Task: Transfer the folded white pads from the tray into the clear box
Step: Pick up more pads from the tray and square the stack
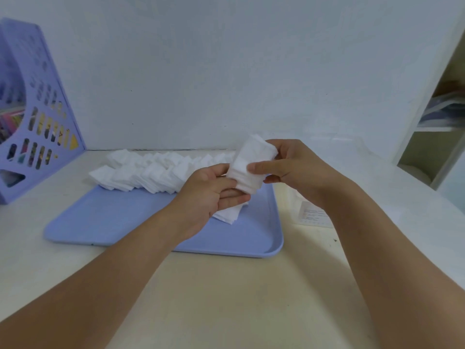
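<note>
The right hand (284,165) pinches a thick stack (249,170) of folded white pads between thumb and curled fingers, held upright above the far right corner of the tray (120,222). The left hand (214,195) meets the stack from below, thumb against its side and fingers curled under its lower end, apparently squaring it up. One more pad (230,214) lies flat on the tray just under the left hand. A long overlapping row of pads (148,172) lies along the tray's far edge, so most of the job looks undone. The step in hand seems to be gathering a bundle; next it must travel right to the clear box (312,212), faintly visible just beside the tray on the worktop (226,298), mostly hidden behind the right forearm and hard to make out. That forearm sits between the stack and the box. A purple file holder (32,117) stands far left, and shelves (437,122) far right
</note>
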The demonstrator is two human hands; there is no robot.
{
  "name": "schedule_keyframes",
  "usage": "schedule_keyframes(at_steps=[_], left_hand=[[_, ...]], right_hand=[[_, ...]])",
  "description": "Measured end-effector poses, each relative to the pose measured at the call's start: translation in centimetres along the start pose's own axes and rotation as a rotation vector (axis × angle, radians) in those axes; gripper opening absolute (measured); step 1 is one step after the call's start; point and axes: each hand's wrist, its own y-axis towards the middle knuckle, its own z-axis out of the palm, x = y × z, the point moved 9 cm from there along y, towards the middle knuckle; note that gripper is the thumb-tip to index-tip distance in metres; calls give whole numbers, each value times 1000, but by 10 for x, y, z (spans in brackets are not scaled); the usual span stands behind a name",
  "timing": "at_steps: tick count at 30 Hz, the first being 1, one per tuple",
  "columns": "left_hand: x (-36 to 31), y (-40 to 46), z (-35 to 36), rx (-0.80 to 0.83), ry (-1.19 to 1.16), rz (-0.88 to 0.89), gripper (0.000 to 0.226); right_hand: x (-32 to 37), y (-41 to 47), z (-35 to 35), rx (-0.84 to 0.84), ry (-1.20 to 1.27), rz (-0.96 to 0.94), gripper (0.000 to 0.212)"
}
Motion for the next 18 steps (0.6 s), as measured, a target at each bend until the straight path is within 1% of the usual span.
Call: schedule_keyframes(at_steps=[5,9,11,13,15,18], left_hand=[[9,2,-1,-9,-79,-67,29],[9,2,-9,-62,-121,-79,29],[9,2,-11,-80,-138,-80,29],[8,1,-8,-72,-168,-80,29],[6,0,-1,-39,-177,-77,29],[5,-3,5,-9,-194,-82,30]], right_hand=[[-2,-3,-2,48,139,29,27],[2,-1,-19,-51,327,19,28],[6,-2,-21,-23,410,-1,27],[8,-6,-9,86,373,-1,28],[5,-7,5,154,252,9,28],[-2,-3,7,130,190,11,30]])
